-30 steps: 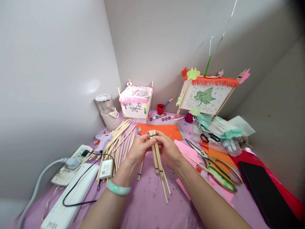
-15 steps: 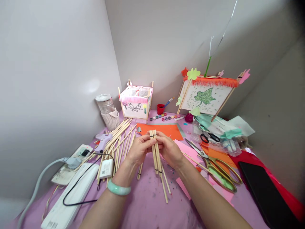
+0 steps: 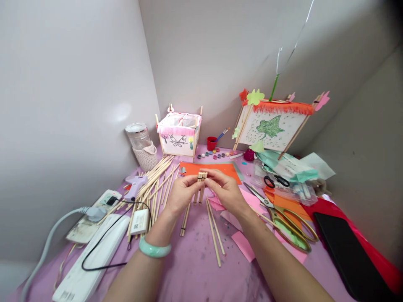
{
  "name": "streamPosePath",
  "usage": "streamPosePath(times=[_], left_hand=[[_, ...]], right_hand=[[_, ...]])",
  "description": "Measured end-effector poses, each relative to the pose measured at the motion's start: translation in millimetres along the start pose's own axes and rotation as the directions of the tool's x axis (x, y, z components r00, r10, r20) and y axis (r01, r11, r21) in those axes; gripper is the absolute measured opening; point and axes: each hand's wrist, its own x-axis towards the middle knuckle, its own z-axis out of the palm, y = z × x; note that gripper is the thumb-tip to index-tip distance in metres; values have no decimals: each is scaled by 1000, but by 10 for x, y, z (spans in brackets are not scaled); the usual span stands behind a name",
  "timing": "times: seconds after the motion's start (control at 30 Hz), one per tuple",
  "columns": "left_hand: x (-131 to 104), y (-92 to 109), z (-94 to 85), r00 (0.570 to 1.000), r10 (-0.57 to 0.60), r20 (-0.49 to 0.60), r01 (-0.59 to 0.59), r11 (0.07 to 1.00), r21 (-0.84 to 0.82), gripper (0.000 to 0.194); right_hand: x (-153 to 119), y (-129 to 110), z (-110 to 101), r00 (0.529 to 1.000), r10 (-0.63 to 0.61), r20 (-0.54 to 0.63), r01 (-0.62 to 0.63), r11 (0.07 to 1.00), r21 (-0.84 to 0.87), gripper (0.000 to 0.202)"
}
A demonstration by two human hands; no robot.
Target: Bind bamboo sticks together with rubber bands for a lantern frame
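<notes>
Both hands meet at the middle of the table around a small bundle of wooden sticks (image 3: 201, 177) with black bands near its upper end. My left hand (image 3: 183, 193) pinches the bundle from the left, and my right hand (image 3: 226, 192) grips it from the right. The bundle's ends point up towards the camera, and its lower part shows below the fingers. Two loose sticks (image 3: 214, 237) lie on the purple cloth below my right hand. Another banded pair (image 3: 185, 222) lies beside my left wrist.
Many sticks (image 3: 157, 180) and a glue gun (image 3: 136, 186) lie left, near a power strip (image 3: 91, 256). Gold-handled scissors (image 3: 283, 222), pink paper (image 3: 244, 247) and a black tablet (image 3: 349, 251) lie right. Two paper lanterns (image 3: 178, 144) (image 3: 267, 128) stand behind.
The held bundle has tilted, so its long lower part now looks much shorter and no longer covers the two loose sticks. My right hand has shifted slightly, with its fingers closer over the top.
</notes>
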Motion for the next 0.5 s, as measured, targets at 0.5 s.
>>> streamPosePath(times=[0.5], left_hand=[[11,-48,0,1000,-6,5,6,1000,-27,22]], right_hand=[[18,32,44,984,139,-112,-113,971,209,17]])
